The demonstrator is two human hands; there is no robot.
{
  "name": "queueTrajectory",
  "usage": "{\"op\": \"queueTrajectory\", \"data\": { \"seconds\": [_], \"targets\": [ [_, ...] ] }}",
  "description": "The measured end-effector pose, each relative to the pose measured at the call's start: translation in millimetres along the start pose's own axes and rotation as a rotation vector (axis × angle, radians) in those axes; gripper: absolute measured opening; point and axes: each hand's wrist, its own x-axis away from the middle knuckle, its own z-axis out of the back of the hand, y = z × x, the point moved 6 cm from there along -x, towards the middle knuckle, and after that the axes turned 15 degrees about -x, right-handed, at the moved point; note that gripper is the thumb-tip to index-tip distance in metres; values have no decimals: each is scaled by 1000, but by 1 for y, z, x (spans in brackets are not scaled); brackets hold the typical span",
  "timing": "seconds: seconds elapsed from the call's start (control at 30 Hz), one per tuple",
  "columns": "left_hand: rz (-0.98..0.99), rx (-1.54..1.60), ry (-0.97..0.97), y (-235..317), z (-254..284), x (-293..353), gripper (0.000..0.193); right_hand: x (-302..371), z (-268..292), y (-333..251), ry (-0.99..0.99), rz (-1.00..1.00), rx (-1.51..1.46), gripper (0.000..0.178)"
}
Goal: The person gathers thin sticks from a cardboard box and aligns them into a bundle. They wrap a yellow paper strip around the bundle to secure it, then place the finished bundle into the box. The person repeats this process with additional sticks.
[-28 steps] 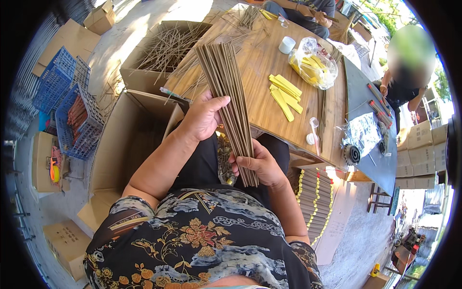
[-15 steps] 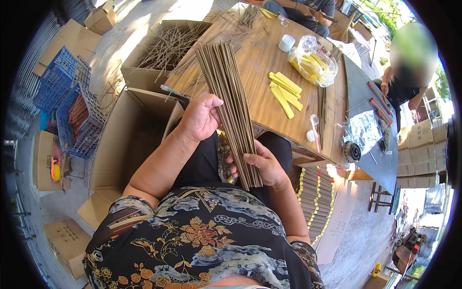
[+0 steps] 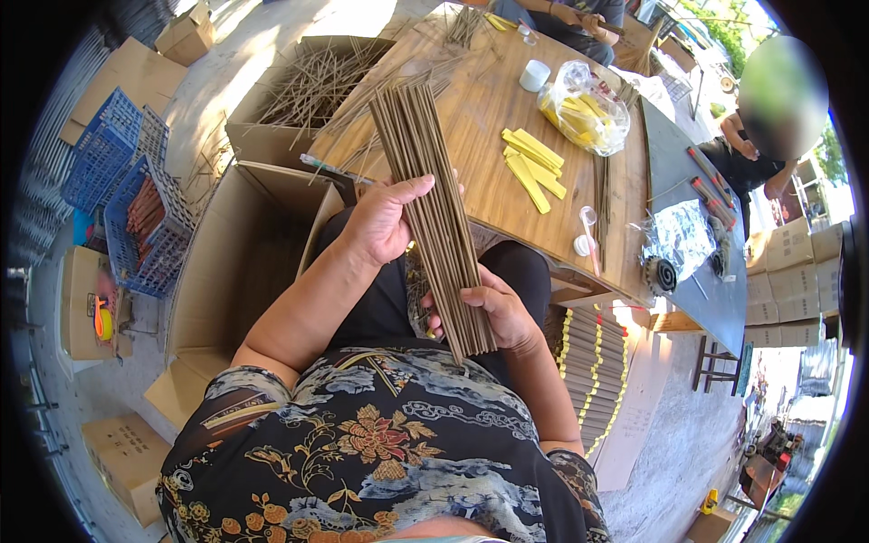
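Holding a bundle of thin brown sticks (image 3: 439,226) at the centre of the frame, both hands are closed around it. Bundle runs aslant: upper end leans toward upper left, slightly fanned, and overlaps the table (image 3: 493,100) in this view; lower end points down and right, over the dark trousers (image 3: 525,267) and close to the patterned shirt (image 3: 371,434).

Left hand (image 3: 382,222): at the bundle's left side, about mid-length. Thumb lies across the front; fingers pass behind, tips just showing past the right edge. Right hand (image 3: 500,309): at the bundle's right side, near the lower end. Thumb presses the front, fingers behind, a fingertip visible at the left edge. Sticks thus pinched between thumb and fingers at two heights, left hand higher.

Surroundings: yellow strips (image 3: 532,170) on the table, right of the bundle's upper half; clear plastic bag (image 3: 584,113) with more yellow pieces above them. Cardboard box (image 3: 262,143) of loose sticks, upper left of centre. Stacked sticks with yellow bands (image 3: 593,380), lower right of centre.
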Motion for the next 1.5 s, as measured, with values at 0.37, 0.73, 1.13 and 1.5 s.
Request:
{"op": "queueTrajectory", "data": {
  "seconds": [0.37,0.73,1.13,1.5],
  "targets": [
    [-3,-13,-128,-1,-24,22,32,14,-1,24,-21,-33,143,32],
    [-27,-58,-119,5,-48,58,26,43,-21,42,-65,-16,143,35],
    [-5,-49,-83,-3,-66,56,23,54,-22,38,-109,-54,126,44],
    [102,-103,-58,-24,-61,-14,20,26,29,-5,-61,-59,4,40]
  ]
}}
